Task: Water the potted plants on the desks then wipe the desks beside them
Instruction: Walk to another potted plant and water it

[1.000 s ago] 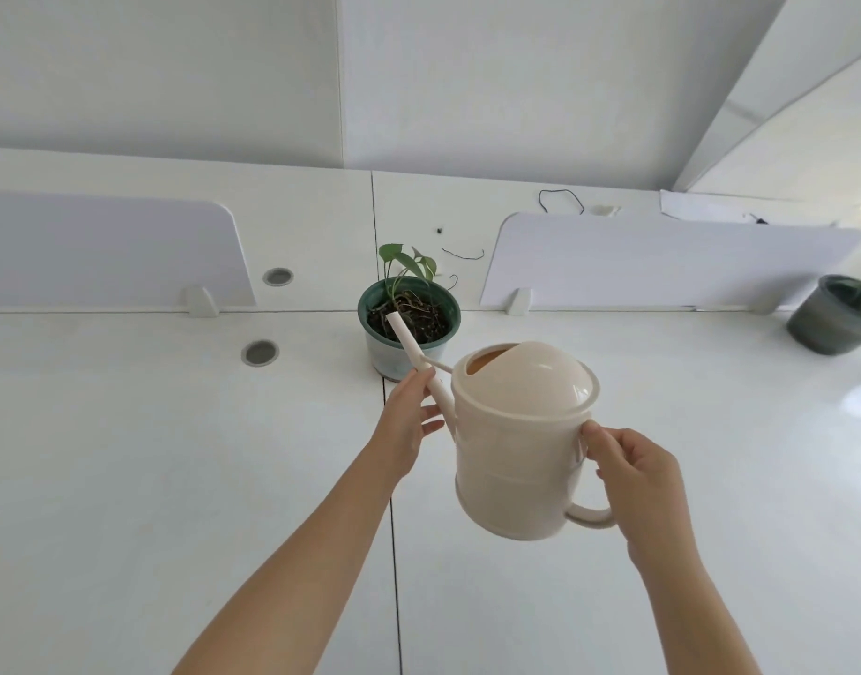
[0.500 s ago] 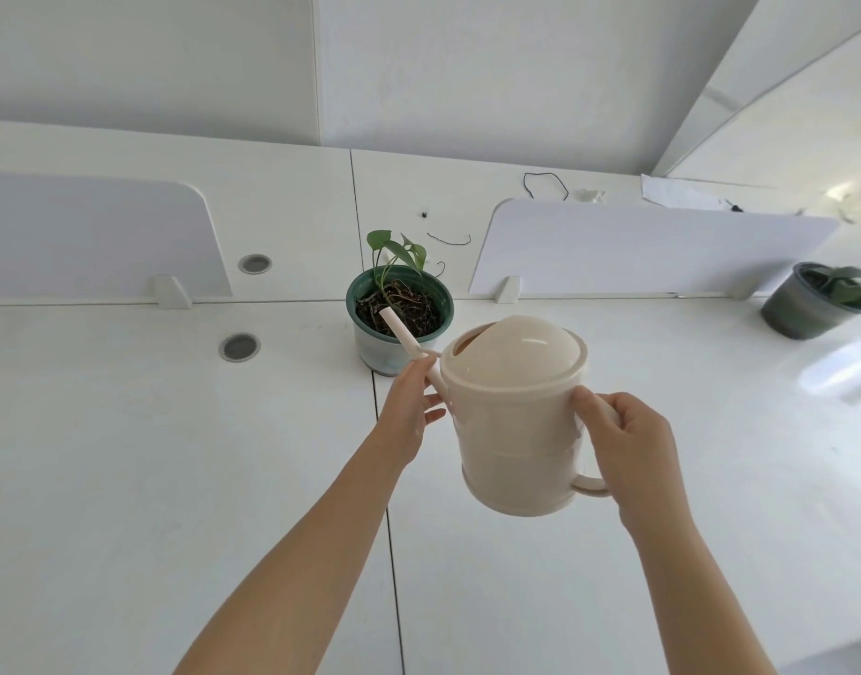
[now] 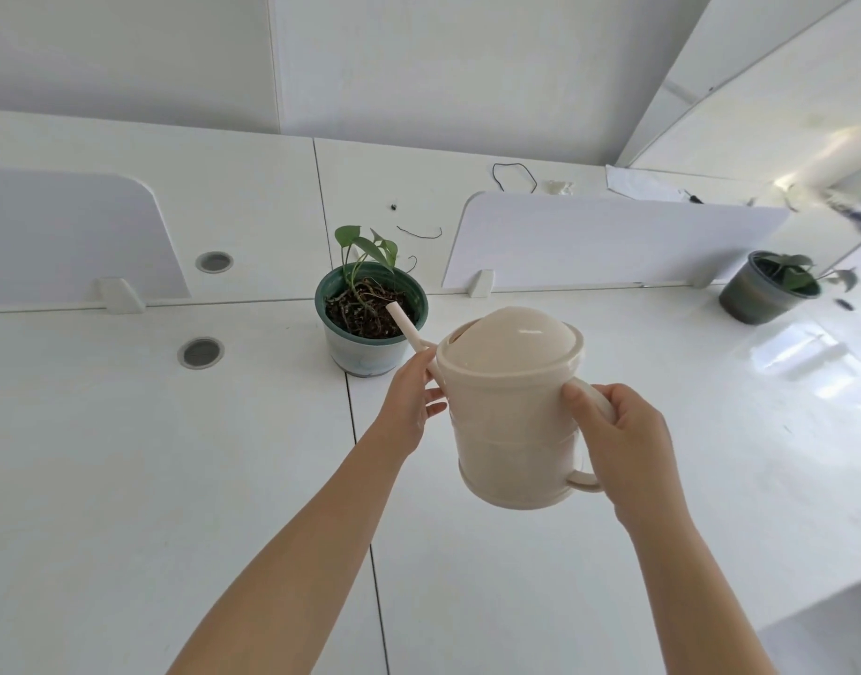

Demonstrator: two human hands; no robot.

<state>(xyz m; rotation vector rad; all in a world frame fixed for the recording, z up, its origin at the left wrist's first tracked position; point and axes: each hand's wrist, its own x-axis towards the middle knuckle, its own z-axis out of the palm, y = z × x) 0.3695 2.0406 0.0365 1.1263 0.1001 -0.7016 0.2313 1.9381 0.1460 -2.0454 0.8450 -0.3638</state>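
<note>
I hold a cream watering can [image 3: 511, 421] above the white desk [image 3: 126, 455]. My right hand [image 3: 618, 440] grips its handle. My left hand [image 3: 411, 401] pinches the base of the thin spout, whose tip sits over the dark soil of a green-rimmed potted plant [image 3: 370, 314] with a few small leaves. No water stream is visible. A second plant in a dark pot [image 3: 764, 287] stands on the desk at the far right.
Two white divider panels [image 3: 608, 236] stand along the back of the desk, left and right of the near pot. Two round cable grommets [image 3: 200, 353] lie at the left. Loose black wire [image 3: 513, 177] and paper lie on the far desk. The desk's corner edge falls away at lower right.
The can has tipped further forward, hiding its opening, and the spout tip has lowered over the soil. The view has shifted so the right-hand plant shows more fully.
</note>
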